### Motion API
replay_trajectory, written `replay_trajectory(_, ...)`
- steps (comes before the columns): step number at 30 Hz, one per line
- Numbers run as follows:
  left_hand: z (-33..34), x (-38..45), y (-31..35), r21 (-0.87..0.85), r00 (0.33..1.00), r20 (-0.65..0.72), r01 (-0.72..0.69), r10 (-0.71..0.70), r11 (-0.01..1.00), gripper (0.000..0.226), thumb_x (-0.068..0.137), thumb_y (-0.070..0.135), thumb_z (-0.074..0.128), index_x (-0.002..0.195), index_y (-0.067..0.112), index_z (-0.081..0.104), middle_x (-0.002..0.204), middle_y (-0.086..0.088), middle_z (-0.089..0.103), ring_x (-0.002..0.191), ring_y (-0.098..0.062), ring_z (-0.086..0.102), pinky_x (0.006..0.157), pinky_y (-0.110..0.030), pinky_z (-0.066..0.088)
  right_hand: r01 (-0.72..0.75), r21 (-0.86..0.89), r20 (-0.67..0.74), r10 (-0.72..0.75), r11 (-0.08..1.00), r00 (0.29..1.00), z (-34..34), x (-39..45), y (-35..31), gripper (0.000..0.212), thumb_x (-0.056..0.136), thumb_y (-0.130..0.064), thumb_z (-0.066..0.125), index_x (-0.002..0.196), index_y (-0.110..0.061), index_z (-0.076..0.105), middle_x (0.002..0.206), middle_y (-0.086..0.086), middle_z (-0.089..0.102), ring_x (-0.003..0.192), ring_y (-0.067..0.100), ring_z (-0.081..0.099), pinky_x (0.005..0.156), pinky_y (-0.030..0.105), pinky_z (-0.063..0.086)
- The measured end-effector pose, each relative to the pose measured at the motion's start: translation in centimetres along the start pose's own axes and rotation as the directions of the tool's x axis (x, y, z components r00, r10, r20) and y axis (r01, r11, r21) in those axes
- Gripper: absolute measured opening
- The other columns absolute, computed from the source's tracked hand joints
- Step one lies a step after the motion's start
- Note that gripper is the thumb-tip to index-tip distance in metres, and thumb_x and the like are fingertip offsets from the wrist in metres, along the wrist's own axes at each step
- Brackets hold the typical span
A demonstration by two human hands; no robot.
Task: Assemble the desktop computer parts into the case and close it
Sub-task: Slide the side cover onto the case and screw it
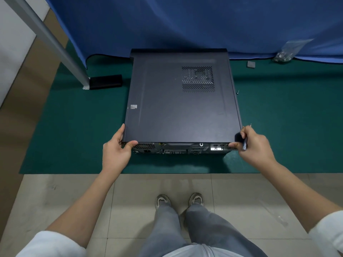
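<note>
Both hands, left hand [116, 149] and right hand [254, 145], fingers curled, grip the case [181, 101] near corners, seating its panel; right also holds a screwdriver [244, 144].

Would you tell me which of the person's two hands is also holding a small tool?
The right hand, at the case's near right corner, holds a thin dark tool; the left hand grips only the case.

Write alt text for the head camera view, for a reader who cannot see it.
A person's left hand and right hand grip the near corners of a closed black computer case lying flat on a green mat. The right hand also holds a slim tool. A blue cloth hangs behind.
</note>
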State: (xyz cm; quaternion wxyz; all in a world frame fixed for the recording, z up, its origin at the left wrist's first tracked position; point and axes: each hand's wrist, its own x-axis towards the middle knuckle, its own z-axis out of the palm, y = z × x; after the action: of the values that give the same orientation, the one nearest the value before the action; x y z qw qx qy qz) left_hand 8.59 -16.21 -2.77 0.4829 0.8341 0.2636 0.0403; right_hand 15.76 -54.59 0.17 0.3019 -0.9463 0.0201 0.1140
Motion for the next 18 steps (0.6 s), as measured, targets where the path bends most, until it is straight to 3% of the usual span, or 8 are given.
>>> replay_trajectory(2, -0.1, -0.1, 0.1, 0.001, 1.0, 0.009, -0.009, 0.009, 1.0, 0.07, 0.081, 0.016, 0.075, 0.142, 0.022, 0.043, 0.131, 0.008, 0.057, 0.119, -0.003, 0.055, 0.098, -0.012, 0.036, 0.012, -0.021, -0.011, -0.012, 1.0, 1.0, -0.1, -0.1, 0.0, 0.035, 0.087, 0.0, 0.054, 0.075, -0.024, 0.031, 0.065, -0.021, 0.067, 0.073, -0.001, 0.067, 0.054, 0.021, 0.043)
replay_trajectory(5, -0.4, -0.3, 0.4, -0.018, 0.999, 0.052, -0.003, 0.004, 1.0, 0.071, 0.081, 0.015, 0.074, 0.144, 0.02, 0.041, 0.135, 0.005, 0.055, 0.123, -0.005, 0.052, 0.103, -0.016, 0.034, 0.05, -0.03, 0.019, -0.05, 0.998, 0.999, -0.6, -0.1, -0.1, 0.041, 0.085, -0.016, 0.068, 0.073, -0.023, 0.029, 0.067, -0.008, 0.065, 0.068, 0.017, 0.063, 0.054, 0.033, 0.044)
replay_trajectory(8, -0.9, -0.3, 0.9, -0.037, 0.994, 0.105, 0.011, -0.007, 0.999, 0.074, 0.082, 0.016, 0.074, 0.146, 0.018, 0.037, 0.139, 0.004, 0.051, 0.125, -0.005, 0.05, 0.104, -0.015, 0.033, 0.083, -0.077, 0.074, -0.077, 0.994, 0.994, -1.5, 0.0, -0.5, 0.051, 0.078, -0.035, 0.077, 0.071, -0.024, 0.027, 0.062, -0.001, 0.051, 0.054, 0.016, 0.042, 0.049, 0.03, 0.034)
replay_trajectory(12, -1.4, -0.3, 1.8, -0.065, 0.985, 0.167, 0.056, -0.045, 0.996, 0.078, 0.081, 0.015, 0.074, 0.147, 0.014, 0.033, 0.144, 0.003, 0.045, 0.125, 0.0, 0.044, 0.103, -0.013, 0.031, 0.06, -0.058, 0.138, -0.051, 0.997, 0.989, -2.6, 0.2, -0.9, 0.052, 0.071, -0.054, 0.075, 0.076, -0.025, 0.031, 0.069, -0.003, 0.055, 0.06, 0.018, 0.05, 0.049, 0.028, 0.035)
replay_trajectory(14, -1.7, -0.4, 2.3, -0.047, 0.984, 0.169, 0.068, -0.059, 0.997, 0.074, 0.083, 0.02, 0.072, 0.146, 0.013, 0.035, 0.144, 0.004, 0.044, 0.124, 0.001, 0.044, 0.098, -0.008, 0.031, 0.083, -0.012, 0.125, -0.081, 0.996, 0.989, -3.3, 0.6, -1.6, 0.053, 0.069, -0.063, 0.068, 0.079, -0.027, 0.031, 0.08, 0.002, 0.06, 0.072, 0.026, 0.056, 0.056, 0.032, 0.039)
replay_trajectory(16, -2.0, -0.4, 2.6, -0.004, 0.987, 0.143, 0.073, -0.072, 0.997, 0.064, 0.087, 0.027, 0.067, 0.144, 0.013, 0.041, 0.142, 0.003, 0.048, 0.121, 0.0, 0.047, 0.092, -0.002, 0.031, 0.158, 0.021, 0.119, -0.159, 0.987, 0.98, -3.6, 1.6, -2.6, 0.045, 0.073, -0.065, 0.061, 0.086, -0.031, 0.034, 0.107, 0.005, 0.064, 0.102, 0.027, 0.059, 0.074, 0.031, 0.045)
replay_trajectory(18, -2.3, -0.5, 3.0, 0.047, 0.993, 0.092, 0.071, -0.075, 0.996, 0.052, 0.091, 0.029, 0.062, 0.138, 0.013, 0.049, 0.135, 0.001, 0.055, 0.112, 0.001, 0.052, 0.086, 0.002, 0.032, 0.268, -0.004, 0.12, -0.265, 0.964, 0.957, -3.2, 3.3, -3.9, 0.04, 0.084, -0.049, 0.063, 0.109, -0.022, 0.045, 0.146, 0.006, 0.043, 0.139, 0.019, 0.033, 0.099, 0.027, 0.033)
